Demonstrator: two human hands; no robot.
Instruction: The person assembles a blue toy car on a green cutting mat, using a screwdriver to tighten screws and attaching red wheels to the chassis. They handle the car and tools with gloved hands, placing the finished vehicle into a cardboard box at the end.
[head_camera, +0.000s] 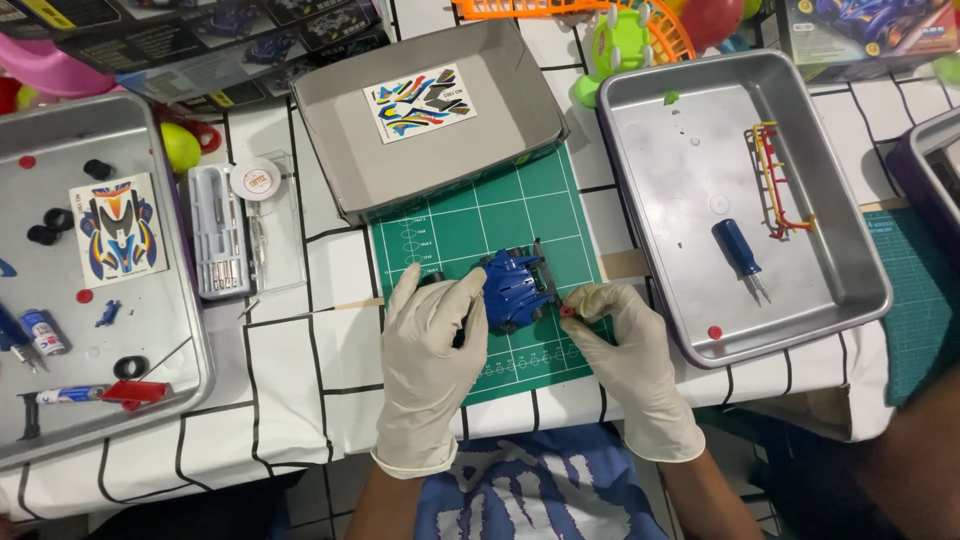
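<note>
toy car (514, 288) on mat (520, 215) — trays (640, 200) flanking

Both hands, left hand (432, 340) and right hand (625, 345), wear matt, slightly wrinkled latex-like gloves. The blue toy car body (515, 288) looks like glossy plastic. The green cutting mat (480, 215) is matt, the metal tray (860, 260) smooth with a dull sheen, and the checked tablecloth (320, 370) is soft cloth.

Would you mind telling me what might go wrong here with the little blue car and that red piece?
The small red part, pinched at the right hand fingertips, could slip and bounce off the green mat. The left hand holds the blue toy car from one side only, so it may twist under pressure.
</note>
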